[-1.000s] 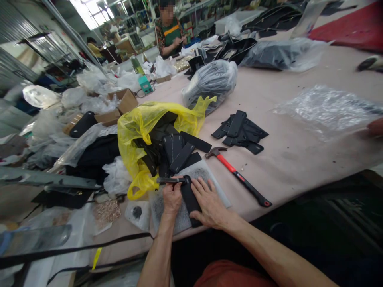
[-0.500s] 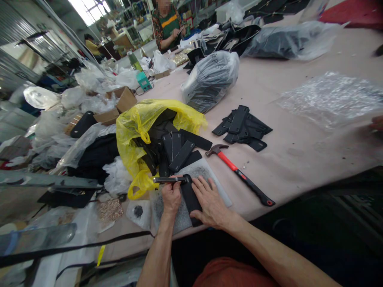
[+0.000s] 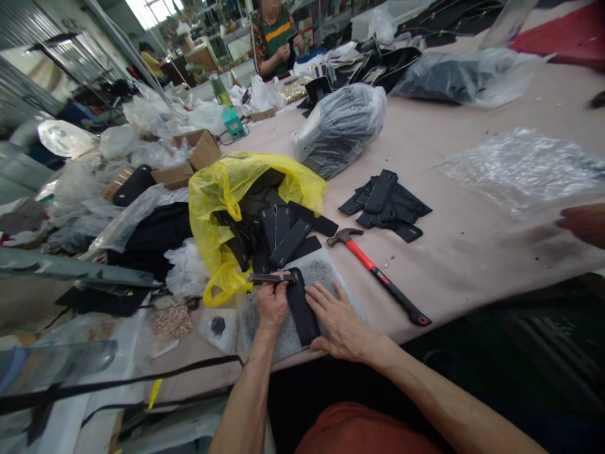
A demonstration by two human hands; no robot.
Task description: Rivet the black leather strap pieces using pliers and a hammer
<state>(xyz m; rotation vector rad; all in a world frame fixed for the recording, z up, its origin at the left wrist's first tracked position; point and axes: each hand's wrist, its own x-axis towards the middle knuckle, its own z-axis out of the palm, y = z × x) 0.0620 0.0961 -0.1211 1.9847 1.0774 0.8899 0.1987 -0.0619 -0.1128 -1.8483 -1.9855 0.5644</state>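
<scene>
In the head view, a black flat strip-like piece (image 3: 304, 315) with rounded corners lies on a speckled whitish board (image 3: 326, 270) at the table's front edge. My left hand (image 3: 273, 308) pinches a narrow metal bar-like tool (image 3: 270, 277), whose right end rests at the top end of the black piece. My right hand (image 3: 338, 323) is open, fingers stretched, lying along the right edge of the piece. A claw hammer (image 3: 378, 274) with a red and black handle lies to the right of the board.
A yellow plastic bag (image 3: 208, 195) spills black pieces behind the board. More black pieces (image 3: 385, 202) are piled behind the hammer. Wrapped bundles (image 3: 343, 126) and clear plastic (image 3: 520, 167) lie farther off. Another person's hand (image 3: 586, 224) shows at the right edge; a co-worker (image 3: 276, 38) is at the back.
My right hand has slid slightly right, uncovering more of the black piece. The metal tool has shifted a little. The other person's hand at the right edge reaches farther into view.
</scene>
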